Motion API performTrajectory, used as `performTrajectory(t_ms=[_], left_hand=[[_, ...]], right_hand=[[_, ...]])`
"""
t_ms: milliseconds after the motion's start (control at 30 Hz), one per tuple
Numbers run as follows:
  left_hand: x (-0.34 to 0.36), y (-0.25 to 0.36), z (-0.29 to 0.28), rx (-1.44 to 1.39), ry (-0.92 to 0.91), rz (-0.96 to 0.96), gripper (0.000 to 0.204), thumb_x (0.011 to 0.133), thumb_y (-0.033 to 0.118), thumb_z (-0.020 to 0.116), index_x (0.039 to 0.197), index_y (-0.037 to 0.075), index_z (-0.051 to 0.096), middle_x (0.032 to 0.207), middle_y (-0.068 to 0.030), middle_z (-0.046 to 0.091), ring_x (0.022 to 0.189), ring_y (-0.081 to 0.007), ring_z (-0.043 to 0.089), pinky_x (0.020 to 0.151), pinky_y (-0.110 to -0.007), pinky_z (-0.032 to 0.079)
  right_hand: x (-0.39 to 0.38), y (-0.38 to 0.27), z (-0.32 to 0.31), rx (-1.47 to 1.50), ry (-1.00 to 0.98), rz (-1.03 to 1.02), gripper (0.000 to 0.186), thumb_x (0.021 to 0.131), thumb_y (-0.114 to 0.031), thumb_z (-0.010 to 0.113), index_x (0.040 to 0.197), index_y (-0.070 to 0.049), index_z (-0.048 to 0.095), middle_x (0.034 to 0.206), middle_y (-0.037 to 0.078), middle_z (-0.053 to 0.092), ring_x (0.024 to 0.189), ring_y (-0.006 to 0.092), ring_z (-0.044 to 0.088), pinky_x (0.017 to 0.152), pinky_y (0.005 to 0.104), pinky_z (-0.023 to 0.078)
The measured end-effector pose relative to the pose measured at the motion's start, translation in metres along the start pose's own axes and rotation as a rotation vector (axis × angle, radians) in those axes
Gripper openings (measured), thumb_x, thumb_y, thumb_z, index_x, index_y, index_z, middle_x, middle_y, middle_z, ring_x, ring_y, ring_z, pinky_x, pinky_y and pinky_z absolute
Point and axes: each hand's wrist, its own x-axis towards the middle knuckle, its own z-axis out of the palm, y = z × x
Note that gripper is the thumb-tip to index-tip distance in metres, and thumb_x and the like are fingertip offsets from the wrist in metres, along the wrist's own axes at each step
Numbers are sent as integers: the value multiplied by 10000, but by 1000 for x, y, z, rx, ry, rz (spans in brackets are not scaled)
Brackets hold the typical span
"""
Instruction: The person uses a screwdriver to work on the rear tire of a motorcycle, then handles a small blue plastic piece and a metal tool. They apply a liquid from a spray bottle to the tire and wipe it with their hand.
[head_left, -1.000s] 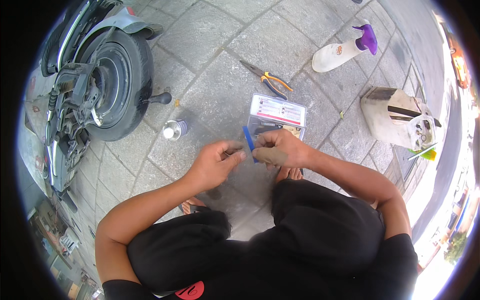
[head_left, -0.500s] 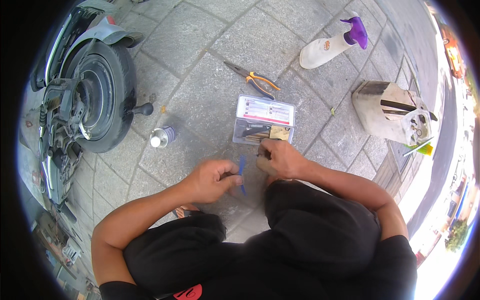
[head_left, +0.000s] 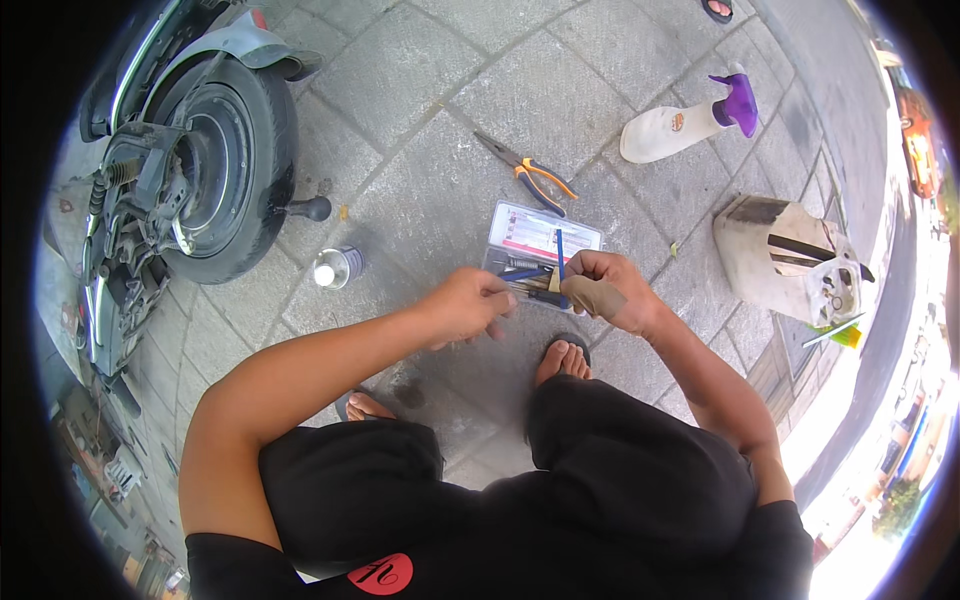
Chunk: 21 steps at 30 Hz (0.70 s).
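Note:
My left hand [head_left: 472, 306], fingers curled, is at the left edge of an open clear plastic case [head_left: 489, 262]. A blue strip [head_left: 527, 274] lies across the case close to its fingertips; whether they grip it I cannot tell. My right hand [head_left: 608, 290] is closed at the case's right side, pinching a narrow blue strip [head_left: 560, 250] that stands up from its fingers. The case holds several slim tools and a small tan piece [head_left: 555, 281], partly hidden by my fingers. A printed card [head_left: 545, 228] shows at the case's far side.
Long-nose pliers [head_left: 530, 170] with orange-black handles lie beyond the case. A white spray bottle [head_left: 665, 133] lies far right, near a scuffed pale plastic cover [head_left: 745, 235]. On the left are a small clear bottle [head_left: 338, 267] and a motorbike wheel [head_left: 225, 170]. A person's foot [head_left: 717, 10] shows at the top.
Both hands have moved forward to the case. The blue strip formerly in my left hand is away from its old place; one blue strip now stands in my right hand, another lies across the case.

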Motion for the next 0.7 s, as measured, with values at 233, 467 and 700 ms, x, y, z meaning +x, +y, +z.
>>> performTrajectory(t_ms=[233,467,700], left_hand=[[-55,43,-31,-133,84,328,369,1082,327,710,1262,7,679,1025,-69,707,776,-154,732,488,-235,460],[-130,74,-58,-332,220,532,239,1104,288,674,1116,50,666,984,-57,698,777,-159,739,460,-240,433],[-191,127,-101,29,680,1097,169,1068,150,718,1144,3,688,1015,-53,721,819,-131,728,589,-242,522]], right_hand=[[-10,-67,12,-75,-190,-116,130,909,-154,719,952,-32,701,806,11,686,731,90,623,658,289,505],[-27,-182,25,-258,-169,-332,217,950,-136,705,1120,-8,749,835,-8,669,764,65,605,672,277,502],[-33,-283,54,-298,-173,-713,208,998,-136,728,1168,-18,749,855,-26,664,731,33,570,640,244,466]])
